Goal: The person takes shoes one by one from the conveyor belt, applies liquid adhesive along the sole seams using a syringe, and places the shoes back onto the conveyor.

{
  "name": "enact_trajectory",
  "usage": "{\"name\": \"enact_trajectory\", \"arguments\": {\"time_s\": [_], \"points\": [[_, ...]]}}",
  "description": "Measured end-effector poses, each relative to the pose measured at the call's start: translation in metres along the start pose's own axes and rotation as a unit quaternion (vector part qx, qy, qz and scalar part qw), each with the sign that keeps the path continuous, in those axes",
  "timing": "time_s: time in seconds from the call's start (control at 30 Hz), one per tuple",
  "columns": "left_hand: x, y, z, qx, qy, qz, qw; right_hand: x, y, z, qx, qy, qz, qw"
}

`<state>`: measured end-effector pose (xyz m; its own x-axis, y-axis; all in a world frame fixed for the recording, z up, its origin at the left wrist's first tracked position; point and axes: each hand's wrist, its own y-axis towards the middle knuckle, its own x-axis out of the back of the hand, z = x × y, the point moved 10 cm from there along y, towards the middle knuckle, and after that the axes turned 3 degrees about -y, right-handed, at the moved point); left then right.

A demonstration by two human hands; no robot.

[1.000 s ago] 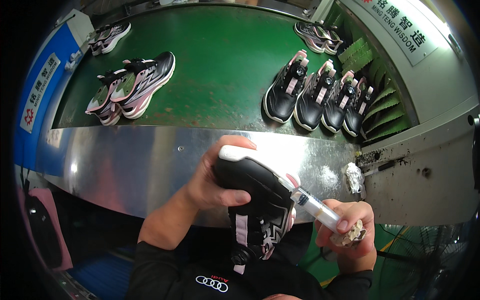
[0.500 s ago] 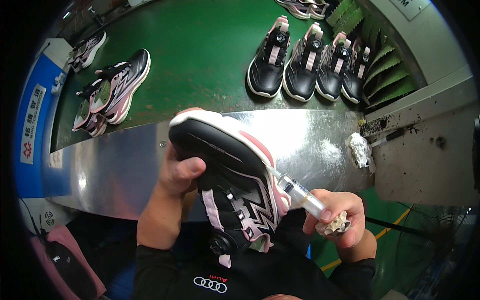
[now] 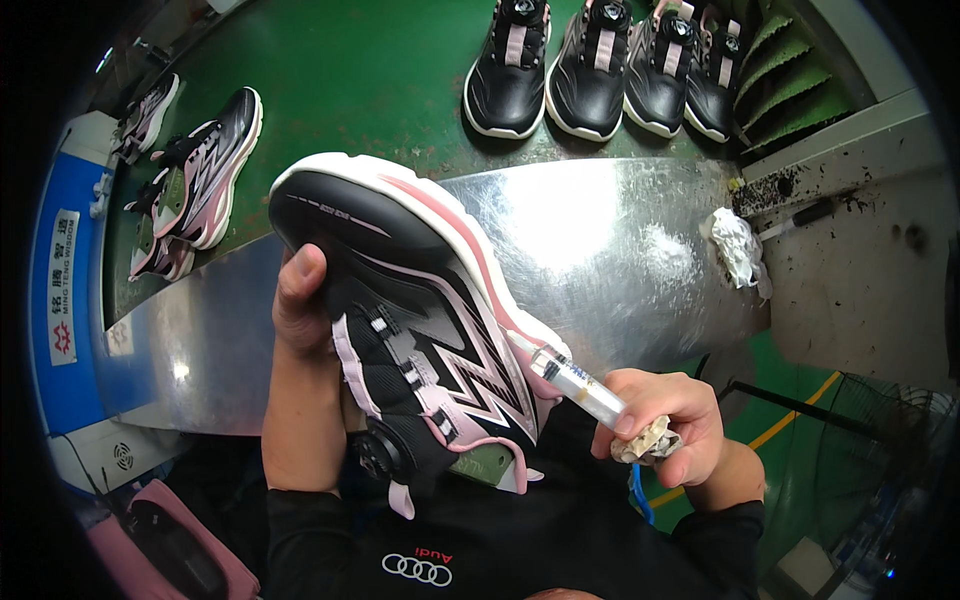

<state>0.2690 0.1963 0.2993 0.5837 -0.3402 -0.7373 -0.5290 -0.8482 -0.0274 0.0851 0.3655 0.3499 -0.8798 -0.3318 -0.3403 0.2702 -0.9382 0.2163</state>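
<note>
My left hand [image 3: 300,300] grips a black and pink sneaker [image 3: 410,270] by its forefoot, thumb on the upper, other fingers hidden behind. The sneaker is tilted, toe up and left, with its white and pink sole edge facing right. A dial and a pink pull tab hang at its lower end. In my right hand [image 3: 685,415] is a clear syringe [image 3: 585,393], held together with a crumpled off-white wad [image 3: 648,442]. The syringe's tip rests at the seam between the upper and the sole, toward the heel.
Past a shiny metal ledge [image 3: 620,270], several matching sneakers [image 3: 505,85] stand at the back right on a green surface [image 3: 350,90]. More sneakers [image 3: 215,170] lie at the left. A crumpled white wad [image 3: 735,245] and a dark-handled tool [image 3: 805,217] sit by the right-hand machine wall.
The syringe tip has moved along the sole seam toward the heel. The sneaker has shifted up and left in view, while the background has shifted too.
</note>
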Motion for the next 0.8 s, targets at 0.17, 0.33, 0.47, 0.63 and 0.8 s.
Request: {"name": "enact_trajectory", "arguments": {"time_s": [0.17, 0.33, 0.47, 0.63, 0.8], "points": [[0.023, 0.001, 0.001, -0.004, -0.03, -0.039, 0.999, 0.001, -0.007, -0.004, -0.011, -0.003, -0.011, 1.0], [0.011, 0.009, 0.01, 0.036, -0.121, -0.006, 0.992, 0.002, -0.017, -0.003, -0.001, -0.009, -0.015, 1.0], [0.018, 0.013, 0.018, 0.063, -0.126, -0.04, 0.989, 0.002, -0.026, -0.003, 0.013, -0.016, -0.026, 0.999], [0.031, 0.012, 0.018, 0.053, -0.119, -0.079, 0.988, 0.003, -0.037, -0.006, 0.016, -0.04, -0.025, 0.999], [0.022, 0.013, 0.023, 0.07, -0.099, -0.097, 0.988, 0.006, -0.045, -0.009, 0.022, -0.053, -0.037, 0.998]]}}
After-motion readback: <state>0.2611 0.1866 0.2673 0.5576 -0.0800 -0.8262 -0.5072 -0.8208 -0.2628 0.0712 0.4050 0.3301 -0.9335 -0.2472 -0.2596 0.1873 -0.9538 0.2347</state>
